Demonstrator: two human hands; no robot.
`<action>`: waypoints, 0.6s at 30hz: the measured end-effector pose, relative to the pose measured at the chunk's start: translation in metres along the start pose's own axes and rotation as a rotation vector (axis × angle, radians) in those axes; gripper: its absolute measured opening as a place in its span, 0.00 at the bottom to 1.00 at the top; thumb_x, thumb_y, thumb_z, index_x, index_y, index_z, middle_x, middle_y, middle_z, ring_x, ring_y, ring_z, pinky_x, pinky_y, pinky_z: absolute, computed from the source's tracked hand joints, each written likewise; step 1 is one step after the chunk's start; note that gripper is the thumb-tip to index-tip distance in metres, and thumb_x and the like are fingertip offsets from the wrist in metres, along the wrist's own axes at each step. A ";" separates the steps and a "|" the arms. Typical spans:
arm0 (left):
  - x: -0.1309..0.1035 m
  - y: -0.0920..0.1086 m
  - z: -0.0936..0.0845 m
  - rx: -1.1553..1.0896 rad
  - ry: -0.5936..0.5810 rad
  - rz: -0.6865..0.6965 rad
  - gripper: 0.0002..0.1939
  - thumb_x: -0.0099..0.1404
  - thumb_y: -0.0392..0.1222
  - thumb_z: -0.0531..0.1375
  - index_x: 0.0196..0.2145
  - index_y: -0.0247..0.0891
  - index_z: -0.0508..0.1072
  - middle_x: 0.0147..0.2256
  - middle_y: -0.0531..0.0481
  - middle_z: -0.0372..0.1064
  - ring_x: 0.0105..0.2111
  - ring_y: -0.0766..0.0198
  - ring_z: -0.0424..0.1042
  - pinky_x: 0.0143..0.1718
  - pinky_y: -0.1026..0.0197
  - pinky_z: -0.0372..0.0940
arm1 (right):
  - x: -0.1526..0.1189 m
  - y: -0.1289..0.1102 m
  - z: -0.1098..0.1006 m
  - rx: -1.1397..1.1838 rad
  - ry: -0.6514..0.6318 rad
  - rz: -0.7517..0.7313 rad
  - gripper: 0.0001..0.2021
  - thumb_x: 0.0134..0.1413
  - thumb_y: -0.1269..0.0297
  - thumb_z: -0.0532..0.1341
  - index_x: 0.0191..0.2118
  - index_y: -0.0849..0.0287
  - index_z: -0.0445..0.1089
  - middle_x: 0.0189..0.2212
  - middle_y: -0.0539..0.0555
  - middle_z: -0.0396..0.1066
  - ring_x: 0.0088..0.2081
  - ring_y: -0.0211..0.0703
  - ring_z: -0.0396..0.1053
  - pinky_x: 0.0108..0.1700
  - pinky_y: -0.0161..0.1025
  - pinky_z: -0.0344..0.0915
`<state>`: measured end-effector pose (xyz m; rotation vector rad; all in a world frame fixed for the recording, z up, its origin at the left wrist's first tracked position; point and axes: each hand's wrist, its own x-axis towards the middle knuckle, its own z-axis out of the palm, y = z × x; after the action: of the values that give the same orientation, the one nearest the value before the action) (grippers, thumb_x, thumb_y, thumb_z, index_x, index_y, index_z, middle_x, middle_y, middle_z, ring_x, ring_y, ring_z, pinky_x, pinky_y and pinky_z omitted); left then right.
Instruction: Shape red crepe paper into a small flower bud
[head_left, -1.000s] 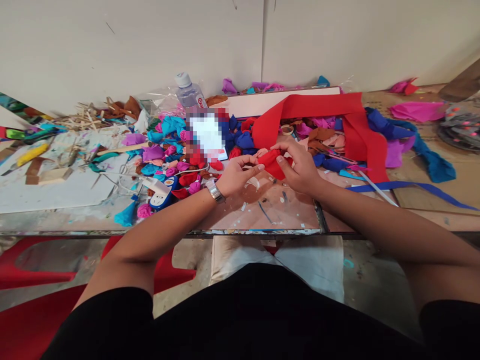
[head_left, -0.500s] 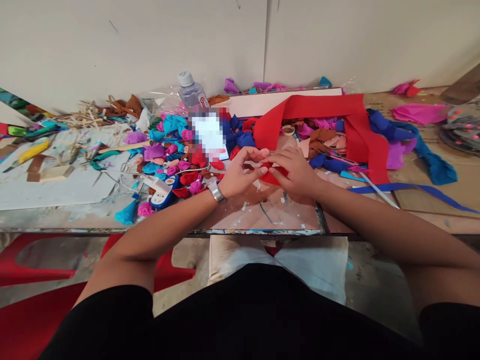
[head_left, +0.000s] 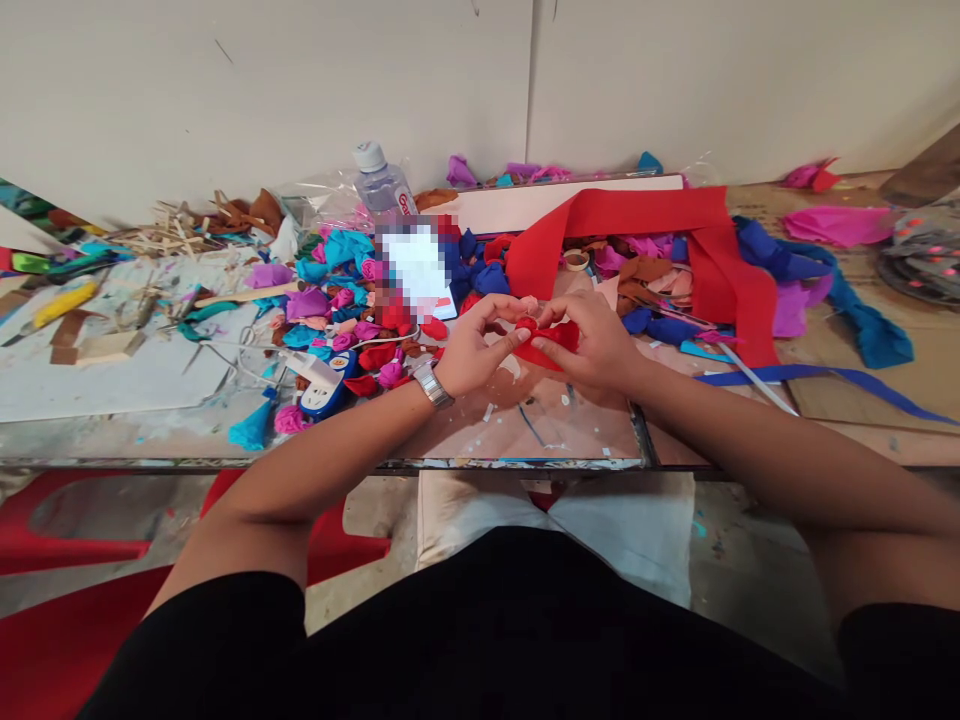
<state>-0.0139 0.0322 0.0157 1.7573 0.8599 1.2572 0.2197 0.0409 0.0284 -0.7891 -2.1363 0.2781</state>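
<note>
Between my hands is a piece of red crepe paper [head_left: 564, 334], bunched into folds at its left end. My left hand [head_left: 482, 345] pinches the bunched end between thumb and fingers. On the other side, my right hand [head_left: 595, 335] grips the loose part, thumb in front and fingers behind. Both hands are held just above the table. Behind them a long red crepe paper strip [head_left: 637, 215] lies folded over scraps. Left of my hands are several rolled paper flowers [head_left: 391, 373] in pink, red and blue.
A lit phone [head_left: 424, 270] leans near a water bottle [head_left: 382, 185]. A blue-and-white power strip [head_left: 330, 390] with a cable lies left of my wrist. A tape roll [head_left: 577, 261] sits behind my hands. A yellow-handled cutter [head_left: 64, 305] is at far left; a blue strip [head_left: 840, 375] lies at right.
My right hand's fingers have drawn back from over the paper, and more of the red piece now shows. Its left end looks more bunched. Both arms stay nearly in place.
</note>
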 end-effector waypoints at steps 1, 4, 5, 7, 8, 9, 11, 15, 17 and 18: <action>0.000 0.000 0.000 0.000 0.003 0.004 0.21 0.70 0.56 0.71 0.53 0.42 0.78 0.54 0.42 0.80 0.51 0.59 0.80 0.48 0.58 0.70 | 0.000 0.000 -0.001 -0.001 0.006 -0.001 0.16 0.68 0.44 0.66 0.46 0.51 0.73 0.43 0.56 0.83 0.44 0.55 0.78 0.53 0.54 0.69; -0.001 0.000 0.000 0.018 0.003 0.015 0.19 0.71 0.56 0.70 0.51 0.41 0.79 0.53 0.42 0.80 0.51 0.60 0.79 0.49 0.58 0.70 | 0.001 -0.001 -0.002 -0.011 0.016 -0.026 0.14 0.68 0.47 0.65 0.45 0.51 0.73 0.42 0.56 0.83 0.43 0.54 0.79 0.51 0.53 0.70; -0.001 0.000 0.001 0.023 0.002 0.015 0.19 0.72 0.57 0.69 0.51 0.41 0.79 0.53 0.42 0.80 0.51 0.60 0.79 0.49 0.58 0.70 | 0.001 -0.001 -0.003 -0.010 0.017 -0.038 0.12 0.68 0.49 0.65 0.45 0.52 0.74 0.42 0.56 0.84 0.43 0.53 0.79 0.51 0.53 0.70; -0.001 0.000 0.001 0.021 0.003 0.010 0.20 0.71 0.58 0.69 0.50 0.40 0.79 0.53 0.42 0.80 0.51 0.59 0.79 0.49 0.57 0.70 | 0.001 -0.002 -0.004 -0.001 0.018 -0.045 0.10 0.68 0.51 0.65 0.44 0.52 0.74 0.41 0.55 0.84 0.42 0.52 0.80 0.50 0.52 0.71; -0.001 0.000 0.001 0.018 0.003 0.006 0.20 0.71 0.58 0.69 0.50 0.40 0.79 0.53 0.42 0.80 0.51 0.59 0.79 0.49 0.57 0.70 | 0.001 -0.002 -0.004 0.005 0.020 -0.037 0.10 0.68 0.52 0.65 0.43 0.52 0.75 0.41 0.55 0.85 0.42 0.52 0.80 0.50 0.52 0.71; -0.001 0.000 0.001 0.014 0.002 0.003 0.21 0.71 0.59 0.69 0.50 0.40 0.79 0.53 0.42 0.80 0.51 0.59 0.79 0.49 0.57 0.71 | 0.002 -0.003 -0.004 0.011 0.022 -0.023 0.10 0.68 0.52 0.65 0.43 0.52 0.75 0.41 0.55 0.85 0.42 0.52 0.80 0.50 0.52 0.71; -0.001 0.000 0.001 0.009 -0.010 -0.003 0.21 0.71 0.59 0.69 0.51 0.41 0.78 0.54 0.42 0.80 0.52 0.59 0.79 0.50 0.57 0.71 | 0.002 -0.004 -0.004 0.027 0.025 0.006 0.10 0.67 0.51 0.66 0.42 0.51 0.75 0.40 0.55 0.85 0.42 0.52 0.80 0.49 0.51 0.72; -0.001 -0.002 0.001 -0.016 -0.037 0.011 0.21 0.72 0.60 0.69 0.52 0.41 0.79 0.54 0.42 0.80 0.51 0.59 0.79 0.49 0.57 0.70 | 0.002 -0.005 -0.004 0.049 0.032 0.017 0.11 0.67 0.50 0.67 0.39 0.52 0.76 0.38 0.54 0.84 0.41 0.52 0.80 0.48 0.50 0.72; -0.001 -0.002 0.001 -0.022 -0.039 0.015 0.21 0.72 0.60 0.68 0.51 0.42 0.79 0.54 0.42 0.80 0.51 0.58 0.79 0.49 0.57 0.70 | 0.002 -0.005 -0.004 0.059 0.023 0.017 0.12 0.66 0.49 0.68 0.39 0.52 0.76 0.39 0.54 0.84 0.41 0.52 0.80 0.48 0.50 0.72; -0.001 -0.002 0.001 -0.018 -0.038 0.014 0.21 0.72 0.60 0.68 0.51 0.42 0.79 0.54 0.42 0.80 0.52 0.58 0.79 0.50 0.57 0.70 | 0.002 -0.005 -0.004 0.066 0.014 0.019 0.12 0.66 0.49 0.68 0.40 0.52 0.76 0.39 0.54 0.84 0.41 0.52 0.80 0.48 0.50 0.72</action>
<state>-0.0131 0.0322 0.0131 1.7708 0.8133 1.2332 0.2200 0.0383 0.0346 -0.7712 -2.0962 0.3502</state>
